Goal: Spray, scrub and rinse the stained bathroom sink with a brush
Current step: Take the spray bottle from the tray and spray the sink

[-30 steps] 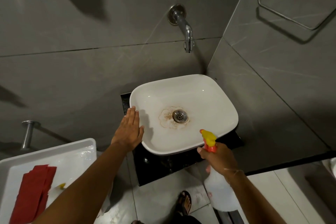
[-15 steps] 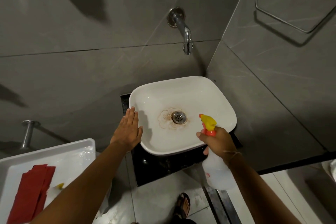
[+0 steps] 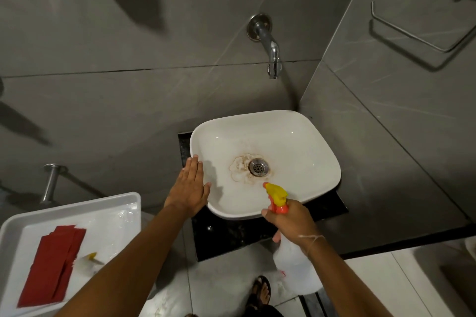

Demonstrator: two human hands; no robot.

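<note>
A white basin sink (image 3: 304, 136) sits on a dark counter, with a brown stain (image 3: 239, 168) ringing its metal drain (image 3: 258, 167). My left hand (image 3: 189, 189) lies flat, fingers together, on the sink's left rim. My right hand (image 3: 288, 221) grips the neck of a clear spray bottle (image 3: 296, 267). The bottle's yellow and orange nozzle (image 3: 276, 194) is over the sink's near edge and points toward the stain. No brush shows clearly.
A chrome wall tap (image 3: 270, 49) juts out above the sink. A white tray (image 3: 123, 203) at lower left holds red cloths (image 3: 54, 262) and a small yellow-tipped item (image 3: 88, 258). A towel rail (image 3: 417, 33) hangs on the right wall. A sandalled foot (image 3: 261, 291) stands below.
My right hand has brought the spray bottle up and left, from beside the sink's near right edge to over its rim, nozzle closer to the drain. My left hand stays on the rim.
</note>
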